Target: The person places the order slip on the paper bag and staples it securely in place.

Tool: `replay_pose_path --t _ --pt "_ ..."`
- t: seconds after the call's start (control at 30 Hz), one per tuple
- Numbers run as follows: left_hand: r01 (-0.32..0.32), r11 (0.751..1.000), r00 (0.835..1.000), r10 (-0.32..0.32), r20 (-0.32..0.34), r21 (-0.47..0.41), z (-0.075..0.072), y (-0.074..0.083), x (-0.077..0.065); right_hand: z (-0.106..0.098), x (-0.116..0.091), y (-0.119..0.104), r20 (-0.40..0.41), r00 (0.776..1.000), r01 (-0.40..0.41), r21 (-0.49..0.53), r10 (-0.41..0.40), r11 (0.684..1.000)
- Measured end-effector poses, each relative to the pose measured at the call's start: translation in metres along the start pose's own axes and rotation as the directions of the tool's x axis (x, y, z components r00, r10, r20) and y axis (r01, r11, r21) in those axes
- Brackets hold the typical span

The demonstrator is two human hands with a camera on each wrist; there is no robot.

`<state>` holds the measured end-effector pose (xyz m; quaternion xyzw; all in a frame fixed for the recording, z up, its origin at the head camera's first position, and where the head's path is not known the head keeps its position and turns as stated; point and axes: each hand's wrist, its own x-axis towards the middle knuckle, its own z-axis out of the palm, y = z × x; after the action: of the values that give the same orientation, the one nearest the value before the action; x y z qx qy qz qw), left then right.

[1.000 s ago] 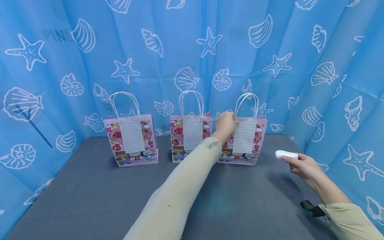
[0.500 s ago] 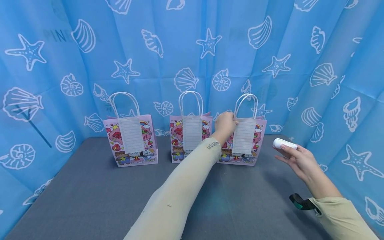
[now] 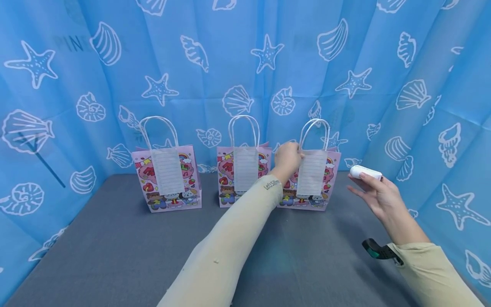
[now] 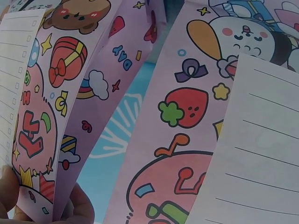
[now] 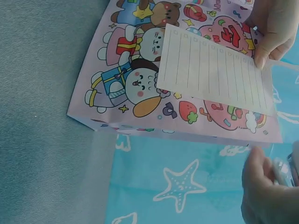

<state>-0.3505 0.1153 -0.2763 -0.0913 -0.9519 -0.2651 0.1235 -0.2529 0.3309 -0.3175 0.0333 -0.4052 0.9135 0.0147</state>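
My left hand [image 3: 288,160] pinches the upper left edge of the right-hand pink cartoon paper bag [image 3: 333,170], where a lined sheet of paper [image 3: 311,172] lies against its front. In the right wrist view, the left thumb presses on that sheet [image 5: 210,70]. To the right of the bag, my right hand [image 3: 385,202] holds a small white rounded object [image 3: 364,172] between thumb and fingers, apart from the bag. Its exact kind I cannot tell. The left wrist view shows fingers [image 4: 81,205] at the bag's top edge.
Two matching bags, one in the middle [image 3: 227,196] and one at left [image 3: 192,179], stand upright with lined sheets on their fronts and white twisted handles. Behind the grey table [image 3: 115,256] hangs a blue seashell curtain [image 3: 245,51]. A black band [image 3: 377,249] juts from the right wrist.
My right hand has risen slightly and shifted a little left with the white object, its lower fingers spreading. The left hand keeps its pinch on the bag.
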Motion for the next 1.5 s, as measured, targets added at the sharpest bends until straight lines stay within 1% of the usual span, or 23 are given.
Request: replay_pose_path --t 0.13,0.27,0.33,0.47,0.57,0.7,0.8,0.9,1.0,1.07,1.13,1.17,1.2,1.3,1.33,1.37,1.47,1.5 --pt "0.001 1.000 1.000 -0.001 0.001 0.001 0.000 0.000 0.001 0.004 0.002 -0.001 0.045 0.999 -0.004 0.043 0.002 0.999" --pt "0.002 1.000 1.000 -0.002 0.005 -0.002 0.000 0.001 0.002 0.010 0.005 -0.001 0.050 0.999 -0.019 0.061 0.016 0.998" --pt "-0.001 1.000 1.000 0.001 0.006 -0.005 0.000 0.001 0.002 0.013 0.006 0.000 0.052 0.999 -0.013 0.036 0.011 0.999" --pt "-0.003 1.000 1.000 0.003 0.010 -0.024 -0.001 0.001 0.002 0.018 0.007 0.002 0.077 0.997 0.025 -0.041 -0.022 0.999" --pt "-0.003 0.999 1.000 0.003 0.014 -0.037 -0.001 0.001 0.002 0.022 0.009 0.004 0.110 0.993 0.062 -0.106 -0.050 0.992" --pt "-0.005 0.999 1.000 0.005 0.015 -0.032 -0.001 0.000 0.003 0.028 0.014 0.006 0.158 0.986 0.084 -0.177 -0.056 0.981" --pt "-0.010 1.000 1.000 0.010 0.018 -0.027 -0.001 0.000 0.002 0.033 0.017 0.005 0.179 0.983 0.060 -0.198 -0.024 0.978" --pt "-0.013 1.000 1.000 0.013 0.020 -0.025 -0.001 0.000 0.002 0.039 0.020 0.003 0.164 0.986 0.009 -0.234 0.030 0.972" --pt "-0.013 1.000 1.000 0.014 0.019 -0.015 0.000 0.000 0.003 0.046 0.022 0.002 0.132 0.989 -0.033 -0.282 0.073 0.959" --pt "-0.016 1.000 1.000 0.016 0.020 -0.002 0.000 -0.001 0.003 0.050 0.024 0.002 0.119 0.990 -0.035 -0.316 0.076 0.948" --pt "-0.018 1.000 1.000 0.018 0.022 0.006 0.001 -0.001 0.003 0.054 0.026 0.003 0.106 0.993 -0.010 -0.355 0.051 0.935" --pt "-0.020 1.000 1.000 0.019 0.023 0.010 0.001 -0.001 0.003 0.055 0.027 0.003 0.100 0.995 0.015 -0.392 0.026 0.920" --pt "-0.021 1.000 0.999 0.020 0.025 0.013 0.001 -0.001 0.003 0.057 0.028 0.004 0.098 0.995 0.047 -0.446 -0.003 0.894" --pt "-0.019 1.000 0.999 0.019 0.026 0.008 0.000 -0.001 0.002 0.060 0.033 0.005 0.101 0.991 0.130 -0.597 -0.087 0.792" --pt "-0.018 1.000 1.000 0.017 0.025 0.009 0.000 -0.001 0.002 0.061 0.034 0.006 0.107 0.988 0.152 -0.640 -0.109 0.753" --pt "-0.016 1.000 1.000 0.016 0.023 0.008 0.000 -0.001 0.002 0.062 0.037 0.006 0.120 0.984 0.176 -0.685 -0.129 0.706" --pt "-0.016 1.000 1.000 0.015 0.019 0.010 0.000 0.000 0.003 0.064 0.043 0.005 0.176 0.973 0.232 -0.774 -0.152 0.589" --pt "-0.016 1.000 1.000 0.015 0.017 0.011 0.000 0.000 0.003 0.065 0.046 0.004 0.195 0.968 0.248 -0.809 -0.155 0.533"
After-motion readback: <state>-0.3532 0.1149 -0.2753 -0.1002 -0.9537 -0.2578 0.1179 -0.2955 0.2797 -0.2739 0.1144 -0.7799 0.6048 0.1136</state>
